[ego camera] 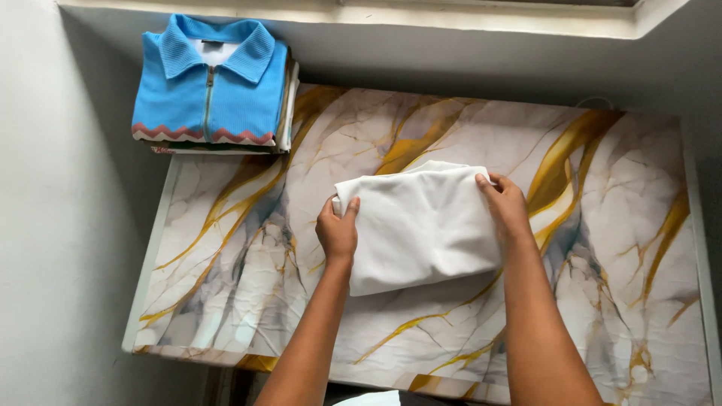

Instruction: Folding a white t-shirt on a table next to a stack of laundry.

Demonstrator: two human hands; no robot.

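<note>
The white garment (417,225) lies folded near the centre of the table (617,248), whose top carries a marble pattern in white, grey and gold. The garment forms a rough rectangle, with its upper edge slightly raised and bunched and its lower edge flat on the surface. The left hand (338,231) grips the garment's left edge near the upper corner; the thumb lies on top of the fabric and the fingers curl around the edge. The right hand (505,204) is closed on the garment's right edge near the upper corner, fingers on top of the fabric. The two hands are set apart, one at each side of the garment, with both forearms extending up from the bottom of the view. At the far left corner of the table, well apart from the hands, a stack of folded clothes (287,113) rests partly over the table edge. The top item is a blue knit top (214,86) with a collar, a front zip and a zigzag band along its lower hem. A pale wall (60,225) borders the table on the left.
</note>
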